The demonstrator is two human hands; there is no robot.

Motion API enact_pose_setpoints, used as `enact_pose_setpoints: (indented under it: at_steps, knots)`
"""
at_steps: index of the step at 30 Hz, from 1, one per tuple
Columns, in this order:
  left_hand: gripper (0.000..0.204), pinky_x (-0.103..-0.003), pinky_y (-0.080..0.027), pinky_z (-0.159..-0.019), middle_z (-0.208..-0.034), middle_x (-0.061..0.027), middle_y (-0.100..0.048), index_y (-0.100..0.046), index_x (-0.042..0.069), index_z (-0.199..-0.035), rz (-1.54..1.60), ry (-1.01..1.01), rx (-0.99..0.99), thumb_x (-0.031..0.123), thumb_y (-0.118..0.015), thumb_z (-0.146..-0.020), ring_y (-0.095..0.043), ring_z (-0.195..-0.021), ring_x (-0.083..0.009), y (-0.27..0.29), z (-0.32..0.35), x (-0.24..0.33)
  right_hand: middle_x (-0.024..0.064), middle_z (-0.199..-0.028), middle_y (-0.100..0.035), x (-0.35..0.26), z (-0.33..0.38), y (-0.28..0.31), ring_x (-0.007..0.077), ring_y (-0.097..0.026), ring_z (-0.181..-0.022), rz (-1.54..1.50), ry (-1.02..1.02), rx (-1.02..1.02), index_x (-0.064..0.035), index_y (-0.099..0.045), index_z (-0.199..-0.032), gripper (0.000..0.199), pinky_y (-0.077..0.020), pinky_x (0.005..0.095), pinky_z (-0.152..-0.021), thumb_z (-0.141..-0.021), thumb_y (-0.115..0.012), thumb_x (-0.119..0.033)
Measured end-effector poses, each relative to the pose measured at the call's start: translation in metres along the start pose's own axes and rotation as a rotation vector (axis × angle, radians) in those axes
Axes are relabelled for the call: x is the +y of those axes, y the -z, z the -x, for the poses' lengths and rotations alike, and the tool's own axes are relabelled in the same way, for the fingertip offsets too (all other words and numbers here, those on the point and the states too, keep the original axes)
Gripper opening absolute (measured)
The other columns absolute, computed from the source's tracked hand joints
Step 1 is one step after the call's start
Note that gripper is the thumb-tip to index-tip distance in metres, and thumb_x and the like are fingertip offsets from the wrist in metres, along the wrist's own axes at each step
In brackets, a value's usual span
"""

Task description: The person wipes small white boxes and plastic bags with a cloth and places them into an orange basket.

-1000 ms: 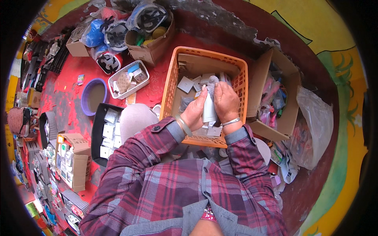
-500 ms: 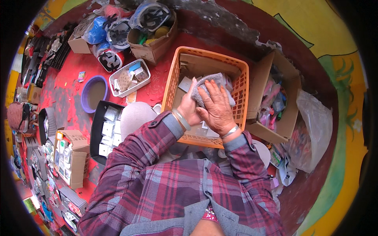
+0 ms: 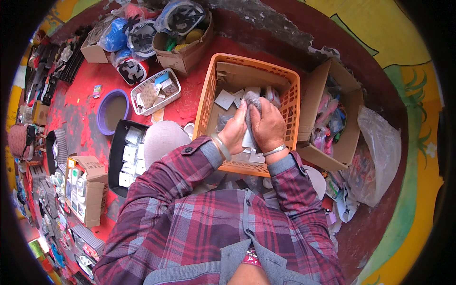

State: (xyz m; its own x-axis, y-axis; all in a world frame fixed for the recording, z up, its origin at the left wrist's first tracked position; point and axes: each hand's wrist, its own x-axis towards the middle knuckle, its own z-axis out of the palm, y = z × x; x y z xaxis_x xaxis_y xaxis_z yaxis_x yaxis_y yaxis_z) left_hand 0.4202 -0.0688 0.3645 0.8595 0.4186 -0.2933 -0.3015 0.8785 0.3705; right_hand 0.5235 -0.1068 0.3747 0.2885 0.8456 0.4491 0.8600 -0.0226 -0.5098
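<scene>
My grip is narrow and full: both hands close together over a flat white piece (image 3: 247, 139) and a grey cloth (image 3: 252, 102). My left hand (image 3: 233, 130) backs the piece from its left side, thumb up, probably to steady it; my right hand (image 3: 270, 128) presses the folded cloth against the other side, so the piece sits sandwiched between the two. Much of it is hidden by my fingers, so I cannot tell its full shape. It is right of the frame's centre, above the orange basket (image 3: 205, 107), where I suppose anything slipping would drop back in.

The basket has a cardboard sheet (image 3: 256, 76) against its far wall, perhaps to cover the holes, and small white square boxes (image 3: 224, 99) lie loosely about in it.

Outward, at centre left, a black tray (image 3: 114, 152) holds white packets (image 3: 129, 153) set close together, within easy reach, I judge. Above it sit a purple basin (image 3: 100, 114), whose grey-brown inside I cannot identify, and a white basket (image 3: 136, 98) with small boxes, one blue-topped (image 3: 162, 77). At the right of the frame, an open carton (image 3: 304, 114) holds a jumble of colourful bagged goods (image 3: 325, 114); upper left, plastic-wrapped helmets (image 3: 141, 40) are piled beside a box (image 3: 183, 61).
</scene>
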Motion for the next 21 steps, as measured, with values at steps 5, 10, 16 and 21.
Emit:
enact_pose_setpoints:
  at_steps: [5, 10, 16, 21]
  knots:
    - [0.076, -0.042, -0.035, -0.101, -0.130, -0.0145, -0.045, -0.034, 0.002, -0.133, 0.023, 0.074, -0.095, 0.062, -0.019, -0.090, -0.046, -0.119, -0.0276, 0.006, -0.002, 0.006, 0.0175, -0.084, -0.062, 0.031, -0.014, 0.012, 0.0383, -0.060, -0.077, -0.011, -0.312, 0.065, -0.0080, -0.052, -0.098, 0.023, -0.0463, 0.0453, -0.063, -0.088, -0.052, -0.029]
    - [0.074, -0.046, -0.036, -0.100, -0.129, -0.0167, -0.046, -0.036, 0.000, -0.133, 0.120, -0.037, -0.088, 0.059, -0.020, -0.092, -0.047, -0.118, -0.0294, -0.001, -0.004, 0.022, 0.0102, -0.081, -0.063, 0.063, -0.023, 0.027, 0.0197, -0.060, -0.072, -0.419, -0.413, 0.275, -0.0037, -0.056, -0.099, 0.026, -0.0469, 0.0338, -0.064, -0.090, -0.054, -0.028]
    - [0.057, -0.049, -0.035, -0.100, -0.127, -0.0130, -0.050, -0.044, 0.004, -0.128, 0.262, -0.326, -0.069, 0.043, -0.021, -0.095, -0.048, -0.117, -0.0311, 0.004, -0.003, 0.045, 0.0058, -0.091, -0.061, 0.056, -0.007, 0.028, 0.0127, -0.059, -0.079, -1.090, -0.675, 0.057, 0.0005, -0.056, -0.104, 0.036, -0.0490, 0.0256, -0.071, -0.094, -0.047, -0.032]
    - [0.050, -0.044, -0.031, -0.104, -0.130, -0.0125, -0.048, -0.043, 0.003, -0.129, 0.332, -0.363, -0.115, 0.029, -0.025, -0.091, -0.045, -0.120, -0.0285, 0.000, -0.004, 0.041, 0.0033, -0.095, -0.062, 0.015, -0.002, 0.013, 0.0121, -0.059, -0.083, -1.455, -0.830, -0.102, -0.0010, -0.056, -0.106, 0.028, -0.0469, 0.0252, -0.075, -0.092, -0.054, -0.025]
